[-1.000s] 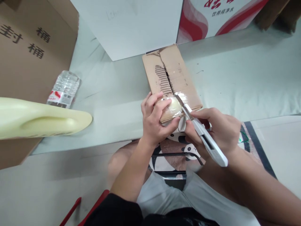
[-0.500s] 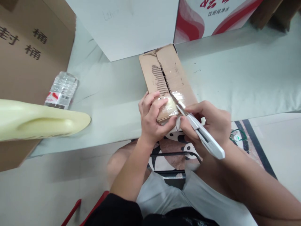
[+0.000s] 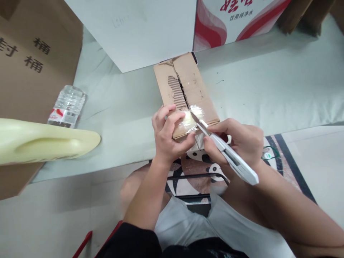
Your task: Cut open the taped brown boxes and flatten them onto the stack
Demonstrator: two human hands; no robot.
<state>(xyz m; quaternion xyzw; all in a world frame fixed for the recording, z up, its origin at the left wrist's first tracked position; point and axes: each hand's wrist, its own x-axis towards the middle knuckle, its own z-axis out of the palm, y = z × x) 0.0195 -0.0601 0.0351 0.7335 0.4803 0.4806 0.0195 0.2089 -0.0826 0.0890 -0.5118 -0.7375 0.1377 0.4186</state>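
A small cardboard box (image 3: 199, 86) lies on the cloth-covered table, with a dark slit running along its middle seam. Clear tape (image 3: 188, 122) covers the near end of that seam. My left hand (image 3: 170, 132) grips the box's near left corner, fingers over the top and thumb at the near edge. In my right hand (image 3: 236, 143) is a white utility knife (image 3: 231, 154), held between thumb and fingers. Its blade is out, and the tip meets the tape close to the seam's near end; how deep it goes I cannot tell.
A large cardboard carton (image 3: 40, 79) stands at the left beside a plastic water bottle (image 3: 67, 105). The pale yellow object (image 3: 51, 141) juts in from the left edge. Behind the small box stands a white and red carton (image 3: 150, 32). A panda-print surface (image 3: 193, 168) shows below the table edge.
The view has shifted slightly, so most things sit a little further left. The blade tip is slightly nearer to me along the seam; both hands keep their holds.
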